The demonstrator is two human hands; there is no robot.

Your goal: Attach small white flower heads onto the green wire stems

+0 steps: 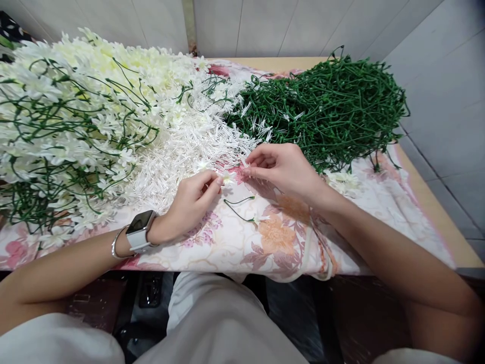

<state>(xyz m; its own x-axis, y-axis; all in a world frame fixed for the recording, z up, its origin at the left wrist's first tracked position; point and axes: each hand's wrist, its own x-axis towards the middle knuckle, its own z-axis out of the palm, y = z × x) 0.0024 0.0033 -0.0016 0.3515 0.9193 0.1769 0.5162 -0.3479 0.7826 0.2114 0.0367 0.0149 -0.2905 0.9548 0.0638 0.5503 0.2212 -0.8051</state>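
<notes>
My left hand (195,197) is closed, thumb and finger pinching a small white artificial flower (228,177) just above the cloth. To its right, my right hand (284,167) is also closed in a pinch; a whitish bit shows at its fingertips, too small to make out. Between and below the hands, a green plastic stem (238,210) with branching ends lies on the floral cloth (227,240). Beyond my fingers spreads a heap of thin white plastic sticks (182,156).
A large heap of white flowers (98,65), some with green stems, fills the left side. At the back right is a tangled pile of green stems (326,106). A few white flowers (343,180) lie in front of it. Tiled walls (261,28) border the wooden table (435,197).
</notes>
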